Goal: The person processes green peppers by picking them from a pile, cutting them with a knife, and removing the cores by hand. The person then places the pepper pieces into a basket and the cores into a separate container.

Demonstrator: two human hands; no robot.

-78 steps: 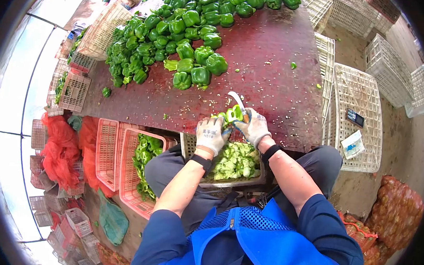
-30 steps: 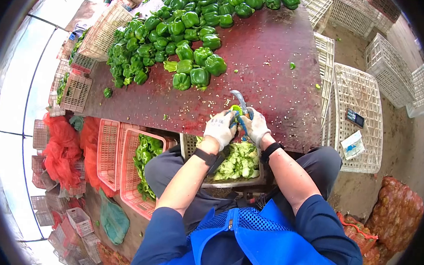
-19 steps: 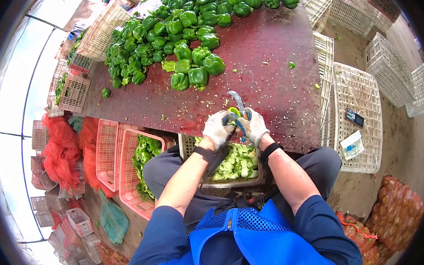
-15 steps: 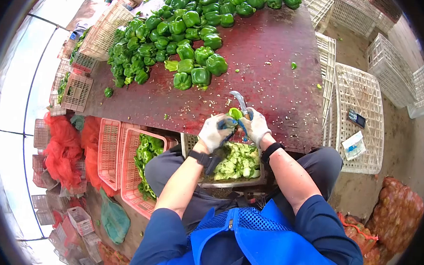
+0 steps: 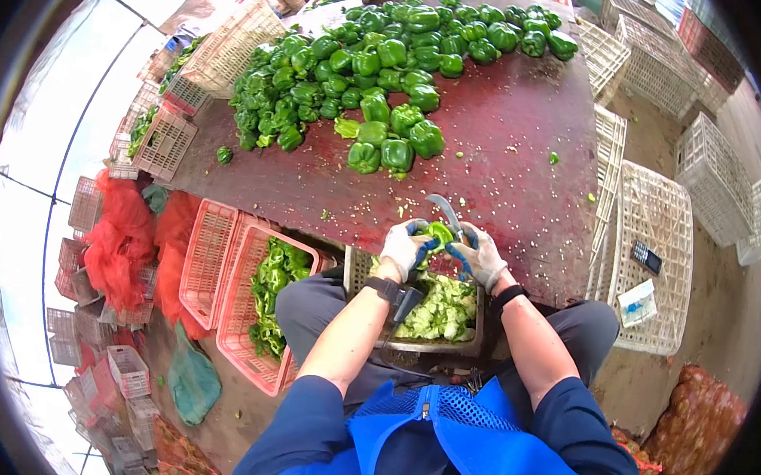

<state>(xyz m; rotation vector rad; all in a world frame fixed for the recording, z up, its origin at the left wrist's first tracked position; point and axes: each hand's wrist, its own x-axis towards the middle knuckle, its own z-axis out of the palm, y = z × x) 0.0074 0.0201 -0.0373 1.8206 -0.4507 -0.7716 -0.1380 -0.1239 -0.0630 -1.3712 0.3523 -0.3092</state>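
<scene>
My left hand (image 5: pixel 404 246), in a white and blue work glove, is closed around a cut green bell pepper (image 5: pixel 438 234) over the table's near edge. Right beside it, my right hand (image 5: pixel 483 258), gloved the same way, grips a knife with a curved blade (image 5: pixel 442 208); its handle is mostly hidden in the fingers. The blade points up and away to the left, just behind the pepper. Below both hands, a crate (image 5: pixel 444 345) between my knees holds pale green pepper scraps (image 5: pixel 441 308). A heap of whole green bell peppers (image 5: pixel 390 56) covers the far part of the table.
Seeds and bits are scattered over the dark red table (image 5: pixel 521 185). Left of my knees, a pink crate (image 5: pixel 235 350) contains cut green peppers (image 5: pixel 277 275). On the right, an upturned white crate (image 5: pixel 674 210) carries a phone (image 5: pixel 646 257) and a small packet (image 5: pixel 637 303).
My view has shifted, so the table and heap appear farther right and lower. My hands have moved slightly apart, and more of the pepper's open, cut side shows between them.
</scene>
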